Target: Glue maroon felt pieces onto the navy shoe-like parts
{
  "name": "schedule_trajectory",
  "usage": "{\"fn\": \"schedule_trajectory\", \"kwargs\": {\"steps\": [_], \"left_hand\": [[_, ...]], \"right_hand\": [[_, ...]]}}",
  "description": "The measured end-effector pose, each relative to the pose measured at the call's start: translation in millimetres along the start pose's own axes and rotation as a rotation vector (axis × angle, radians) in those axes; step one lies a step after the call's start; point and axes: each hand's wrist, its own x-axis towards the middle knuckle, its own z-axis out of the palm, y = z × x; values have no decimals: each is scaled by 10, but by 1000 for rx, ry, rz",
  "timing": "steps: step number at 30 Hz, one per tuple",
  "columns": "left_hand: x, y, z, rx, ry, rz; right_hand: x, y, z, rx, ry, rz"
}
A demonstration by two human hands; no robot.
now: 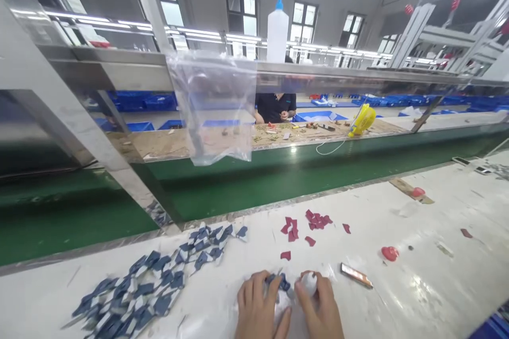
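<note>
At the front of the white workbench, my left hand (257,302) has its fingers bent over a small dark-blue piece (283,282), pressing at its edge. Just to the right, my right hand (324,310) is closed around a small white bottle (309,282), whose narrow tip points away from me; the palm side of the hand hides its lower part. A white patch shows on the bench between the hands. A large spread of blue-and-white pieces (145,288) lies to the left. Small dark-red pieces (317,219) are scattered beyond my hands.
An orange-and-metal cutter-like strip (356,275) and a red lump (390,253) lie on the right. A clear plastic bag (217,111) hangs from the shelf rail, where a white bottle with blue nozzle (277,34) stands. Across, a person sits behind a bench near a yellow fan-like object (362,119).
</note>
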Motion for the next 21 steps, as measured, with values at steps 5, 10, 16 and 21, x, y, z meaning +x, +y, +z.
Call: {"fn": "schedule_trajectory", "kwargs": {"steps": [5,10,16,21], "left_hand": [[140,204,-303,-98,-209,100],[73,266,-291,-132,-348,73],[217,335,-252,-122,-341,91],[370,400,-143,-129,-355,100]], "right_hand": [[-121,-301,-487,74,-15,76],[-308,-322,-870,41,-49,248],[-536,-368,-997,-5,-46,324],[-459,-400,-958,185,-50,322]]}}
